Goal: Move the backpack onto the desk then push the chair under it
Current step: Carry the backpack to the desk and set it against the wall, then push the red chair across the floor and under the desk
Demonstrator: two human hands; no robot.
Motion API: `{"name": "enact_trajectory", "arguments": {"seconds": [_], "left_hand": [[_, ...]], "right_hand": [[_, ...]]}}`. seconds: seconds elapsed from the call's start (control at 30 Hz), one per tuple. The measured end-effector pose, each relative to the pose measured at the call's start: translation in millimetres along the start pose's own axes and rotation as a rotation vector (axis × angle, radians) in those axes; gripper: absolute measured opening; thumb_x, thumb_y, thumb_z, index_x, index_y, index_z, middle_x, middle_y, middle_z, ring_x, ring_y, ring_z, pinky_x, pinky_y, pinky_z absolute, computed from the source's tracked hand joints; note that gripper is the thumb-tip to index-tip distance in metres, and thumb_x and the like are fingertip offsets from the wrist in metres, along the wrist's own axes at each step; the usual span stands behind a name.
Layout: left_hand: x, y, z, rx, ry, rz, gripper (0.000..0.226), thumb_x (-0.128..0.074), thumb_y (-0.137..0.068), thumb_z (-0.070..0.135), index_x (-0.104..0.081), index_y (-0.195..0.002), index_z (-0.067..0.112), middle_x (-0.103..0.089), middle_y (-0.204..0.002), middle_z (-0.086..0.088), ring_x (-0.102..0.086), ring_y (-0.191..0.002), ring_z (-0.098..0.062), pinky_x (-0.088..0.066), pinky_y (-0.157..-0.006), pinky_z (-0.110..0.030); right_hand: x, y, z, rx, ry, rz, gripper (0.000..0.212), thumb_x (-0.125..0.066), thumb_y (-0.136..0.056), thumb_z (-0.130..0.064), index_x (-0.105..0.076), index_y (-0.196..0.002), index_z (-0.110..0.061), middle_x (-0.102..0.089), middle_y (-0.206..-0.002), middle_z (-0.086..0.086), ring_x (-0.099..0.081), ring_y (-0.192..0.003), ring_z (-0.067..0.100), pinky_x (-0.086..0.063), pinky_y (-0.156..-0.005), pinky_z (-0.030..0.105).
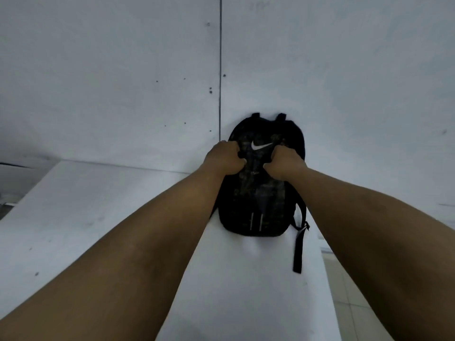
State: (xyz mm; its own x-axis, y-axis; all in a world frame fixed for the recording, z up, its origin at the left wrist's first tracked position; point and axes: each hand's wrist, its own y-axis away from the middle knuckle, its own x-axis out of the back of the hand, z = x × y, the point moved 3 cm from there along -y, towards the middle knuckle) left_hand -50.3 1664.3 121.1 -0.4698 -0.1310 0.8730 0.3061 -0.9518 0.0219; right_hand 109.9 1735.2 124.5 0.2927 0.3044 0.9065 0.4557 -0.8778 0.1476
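Matt cloth backpack (258, 193), smooth desk (246, 291)

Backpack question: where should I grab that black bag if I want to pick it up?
Probably the two black loops at the top edge of the black fabric backpack, reached from above. It leans against the white wall, front facing out. Both the left hand and right hand only bunch its loose front fabric.

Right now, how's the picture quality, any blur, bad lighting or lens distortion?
Head view: dim, flat, bluish light; the black backpack is so dark its pattern barely shows, only the white logo stands out. Soft overall, no glare. Wide-angle stretch makes the forearms balloon toward the bottom edge and bends the desk edges. Both hands, left and right, look slightly blurred.
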Motion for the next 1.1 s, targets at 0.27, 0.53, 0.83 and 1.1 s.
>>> {"name": "enact_trajectory", "arguments": {"seconds": [0.27,0.53,0.83,1.1], "left_hand": [[-28.0,121.6,-64.5,0.182,-0.025,-0.072,0.038,-0.064,-0.088,0.034,-0.063,-0.115,0.007,-0.063,-0.116,-0.009,-0.057,-0.111,-0.025,-0.044,-0.084,-0.027],[-88.2,266.7,-83.8,0.359,-0.059,-0.143,0.049,-0.059,-0.091,0.042,-0.054,-0.134,0.017,-0.052,-0.137,-0.004,-0.047,-0.127,-0.022,-0.042,-0.097,-0.033],[-151.9,442.5,-59.9,0.395,-0.065,-0.334,0.04,-0.058,-0.092,0.035,-0.058,-0.127,0.017,-0.055,-0.132,-0.005,-0.052,-0.119,-0.023,-0.045,-0.093,-0.034],[-187.6,579.3,-77.8,0.514,0.008,-0.466,0.047,-0.059,-0.092,0.039,-0.056,-0.133,0.016,-0.051,-0.141,-0.009,-0.051,-0.124,-0.026,-0.041,-0.096,-0.03]], "right_hand": [[-92.9,93.8,-21.3,0.018,0.08,-0.161,0.031,-0.064,-0.086,-0.037,-0.057,-0.101,-0.011,-0.058,-0.101,0.01,-0.061,-0.1,0.031,-0.046,-0.076,0.032],[-154.1,211.2,8.8,0.069,0.214,-0.291,0.049,-0.058,-0.091,-0.038,-0.05,-0.131,-0.011,-0.055,-0.13,0.009,-0.055,-0.114,0.029,-0.045,-0.083,0.035],[-217.8,362.0,56.9,0.033,0.295,-0.501,0.021,-0.058,-0.091,-0.028,-0.053,-0.098,-0.009,-0.056,-0.099,0.005,-0.053,-0.085,0.023,-0.043,-0.07,0.031],[-288.1,480.7,52.1,0.119,0.302,-0.6,0.042,-0.058,-0.089,-0.037,-0.061,-0.12,-0.008,-0.062,-0.119,0.011,-0.059,-0.095,0.025,-0.047,-0.075,0.03]]}}
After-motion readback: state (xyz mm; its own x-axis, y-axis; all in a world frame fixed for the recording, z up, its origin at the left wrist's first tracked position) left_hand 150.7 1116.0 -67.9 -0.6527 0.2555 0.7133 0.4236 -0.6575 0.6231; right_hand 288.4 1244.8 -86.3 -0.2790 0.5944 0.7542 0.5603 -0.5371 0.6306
